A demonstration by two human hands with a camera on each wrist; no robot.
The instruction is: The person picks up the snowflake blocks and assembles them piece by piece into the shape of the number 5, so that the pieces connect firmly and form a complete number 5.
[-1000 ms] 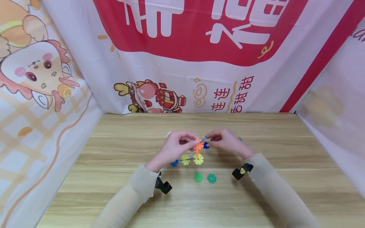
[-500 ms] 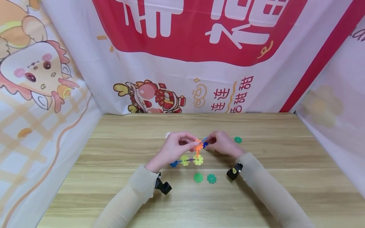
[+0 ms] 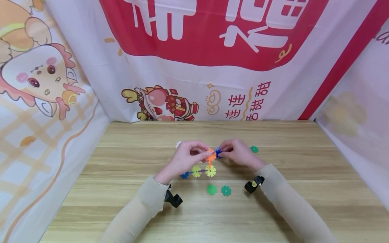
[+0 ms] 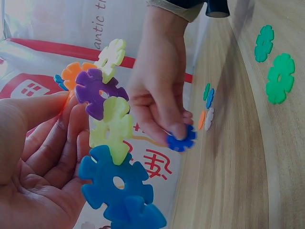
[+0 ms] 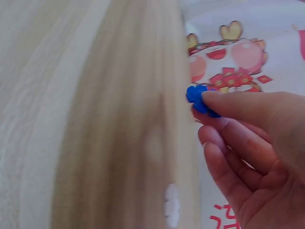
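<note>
My left hand (image 3: 189, 153) pinches the orange snowflake disc (image 3: 211, 155) of a chain of interlocked plastic discs. From it the chain runs through a yellow disc (image 3: 210, 171), a purple disc (image 4: 101, 93), a second yellow disc (image 4: 111, 125) and blue discs (image 4: 116, 177) at the end. A light blue disc (image 4: 60, 82) shows beyond the orange one. Between thumb and fingertips my right hand (image 3: 238, 152) pinches a dark blue snowflake disc (image 4: 182, 139), also a blue disc (image 5: 198, 95) in the right wrist view. In the head view it sits close beside the orange disc.
A light green disc (image 3: 211, 189) and a darker green disc (image 3: 226, 190) lie on the wooden table (image 3: 136, 216) nearer the body. Another green disc (image 3: 254, 149) lies beyond my right hand. A white disc (image 3: 178, 144) is partly hidden behind my left hand. Printed cloth (image 3: 194, 77) hangs behind the table.
My right hand has come left, closer to the orange disc, its fingers now further over the dark blue disc. The green disc behind it has come into view. My left hand stays nearly still.
</note>
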